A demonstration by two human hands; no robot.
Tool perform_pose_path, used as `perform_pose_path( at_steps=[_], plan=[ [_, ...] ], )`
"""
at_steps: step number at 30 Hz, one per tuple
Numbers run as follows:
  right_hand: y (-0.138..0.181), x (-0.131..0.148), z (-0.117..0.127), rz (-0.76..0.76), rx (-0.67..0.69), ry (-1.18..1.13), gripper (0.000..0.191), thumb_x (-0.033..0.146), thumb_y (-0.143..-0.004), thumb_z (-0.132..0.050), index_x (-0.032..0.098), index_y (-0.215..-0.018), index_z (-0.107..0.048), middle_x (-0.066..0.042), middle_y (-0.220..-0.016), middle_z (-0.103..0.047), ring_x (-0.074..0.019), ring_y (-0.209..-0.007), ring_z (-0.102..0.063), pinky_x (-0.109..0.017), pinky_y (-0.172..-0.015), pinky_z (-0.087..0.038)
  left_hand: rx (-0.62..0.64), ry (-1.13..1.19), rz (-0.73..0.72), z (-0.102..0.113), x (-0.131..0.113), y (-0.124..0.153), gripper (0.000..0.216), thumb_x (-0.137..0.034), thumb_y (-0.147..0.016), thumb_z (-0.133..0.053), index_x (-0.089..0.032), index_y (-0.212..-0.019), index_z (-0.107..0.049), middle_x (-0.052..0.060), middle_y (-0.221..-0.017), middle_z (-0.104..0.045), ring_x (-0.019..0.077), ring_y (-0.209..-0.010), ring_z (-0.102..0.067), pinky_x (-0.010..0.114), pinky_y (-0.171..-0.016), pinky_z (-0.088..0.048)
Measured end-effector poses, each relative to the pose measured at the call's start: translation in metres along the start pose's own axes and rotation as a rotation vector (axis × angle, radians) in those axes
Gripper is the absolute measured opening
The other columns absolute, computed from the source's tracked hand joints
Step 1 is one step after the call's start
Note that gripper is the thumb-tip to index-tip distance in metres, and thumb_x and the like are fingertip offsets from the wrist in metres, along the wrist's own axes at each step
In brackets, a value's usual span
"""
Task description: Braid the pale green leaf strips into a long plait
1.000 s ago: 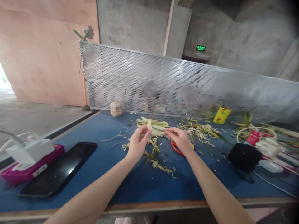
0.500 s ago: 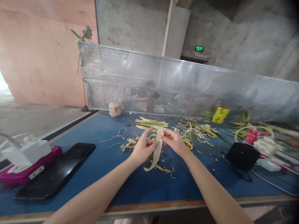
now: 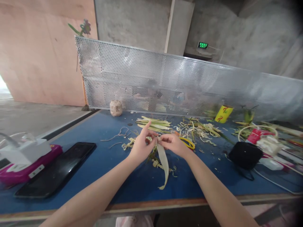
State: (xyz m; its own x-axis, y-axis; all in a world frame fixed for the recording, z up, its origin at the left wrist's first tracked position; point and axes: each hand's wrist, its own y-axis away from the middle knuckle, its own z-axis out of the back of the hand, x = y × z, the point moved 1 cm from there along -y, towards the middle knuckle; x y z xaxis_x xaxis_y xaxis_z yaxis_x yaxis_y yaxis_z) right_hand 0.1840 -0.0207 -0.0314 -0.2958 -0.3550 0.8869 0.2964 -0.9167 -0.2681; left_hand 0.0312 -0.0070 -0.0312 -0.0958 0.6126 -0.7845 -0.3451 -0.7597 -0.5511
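A pale, flat strip of plant leaf [image 3: 163, 160] hangs from between my fingertips, its narrow tail curling over the blue table. My left hand [image 3: 142, 143] pinches its upper end, thumb against fingers, with the index finger pointing up. Close against it, my right hand [image 3: 173, 143] grips the same end with thumb and fingertips. Beneath and behind the hands lie curly plant scraps [image 3: 129, 144]. Yellow-handled scissors [image 3: 189, 143] rest just past my right hand, their blades hidden. A row of cut green strips [image 3: 156, 123] lies beyond both hands.
A black phone [image 3: 56, 170] and a magenta power strip [image 3: 26, 167] with a white plug lie at left. At right are a black pouch [image 3: 245, 155] and a yellow roll [image 3: 223, 114]. A perforated metal screen [image 3: 132, 75] borders the far edge; people show faintly behind it.
My hands have drawn together at the strip's upper end. The left index finger is raised higher, and the strip's tail has swung right and toward me.
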Motion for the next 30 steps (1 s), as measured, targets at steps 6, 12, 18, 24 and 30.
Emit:
perform_pose_path(
  at_steps=[6, 12, 18, 24, 30],
  plan=[
    [0.0, 0.001, 0.0, -0.05, 0.018, -0.022, 0.026, 0.041, -0.074, -0.052, 0.017, -0.064, -0.055, 0.004, -0.049, -0.041, -0.0088, -0.046, -0.036, -0.023, -0.046, -0.027, 0.003, -0.035, 0.004, 0.003, 0.005, -0.002, 0.06, -0.02, -0.076, -0.05, -0.02, -0.132, -0.027, 0.003, -0.081, -0.063, 0.0135, -0.074, -0.06, 0.027, -0.066, -0.049],
    [0.001, 0.0, -0.001, -0.122, 0.051, -0.162, 0.029, 0.042, -0.073, -0.054, 0.017, -0.057, -0.055, 0.006, -0.042, -0.037, -0.0069, -0.04, -0.031, -0.022, -0.043, -0.024, 0.048, -0.136, -0.044, 0.003, 0.004, 0.0, 0.06, -0.02, -0.077, -0.049, -0.022, -0.132, -0.026, 0.002, -0.084, -0.064, 0.0114, -0.068, -0.058, 0.025, -0.066, -0.048],
    [-0.002, -0.011, -0.002, -0.145, 0.028, -0.333, 0.029, 0.043, -0.07, -0.058, 0.016, -0.059, -0.055, 0.004, -0.046, -0.045, -0.0073, -0.042, -0.036, -0.022, -0.043, -0.027, 0.072, -0.247, -0.088, 0.004, 0.002, 0.0, 0.057, -0.019, -0.077, -0.047, -0.024, -0.131, -0.029, 0.0, -0.084, -0.065, 0.0097, -0.061, -0.055, 0.025, -0.067, -0.046],
    [-0.002, -0.013, -0.002, -0.133, 0.047, -0.305, 0.032, 0.045, -0.072, -0.056, 0.016, -0.059, -0.056, 0.004, -0.05, -0.046, -0.007, -0.044, -0.037, -0.021, -0.044, -0.029, 0.096, -0.194, -0.085, 0.005, 0.001, 0.001, 0.057, -0.017, -0.075, -0.048, -0.023, -0.129, -0.033, -0.001, -0.081, -0.064, 0.0105, -0.067, -0.057, 0.025, -0.07, -0.047],
    [0.0, -0.011, 0.0, -0.116, 0.037, -0.26, 0.031, 0.045, -0.073, -0.055, 0.016, -0.062, -0.056, 0.003, -0.051, -0.047, -0.0079, -0.046, -0.039, -0.021, -0.044, -0.032, 0.068, 0.086, 0.04, 0.003, 0.002, -0.001, 0.06, -0.026, -0.075, -0.053, -0.017, -0.13, -0.032, 0.004, -0.08, -0.064, 0.0131, -0.071, -0.06, 0.026, -0.066, -0.049]
  ],
)
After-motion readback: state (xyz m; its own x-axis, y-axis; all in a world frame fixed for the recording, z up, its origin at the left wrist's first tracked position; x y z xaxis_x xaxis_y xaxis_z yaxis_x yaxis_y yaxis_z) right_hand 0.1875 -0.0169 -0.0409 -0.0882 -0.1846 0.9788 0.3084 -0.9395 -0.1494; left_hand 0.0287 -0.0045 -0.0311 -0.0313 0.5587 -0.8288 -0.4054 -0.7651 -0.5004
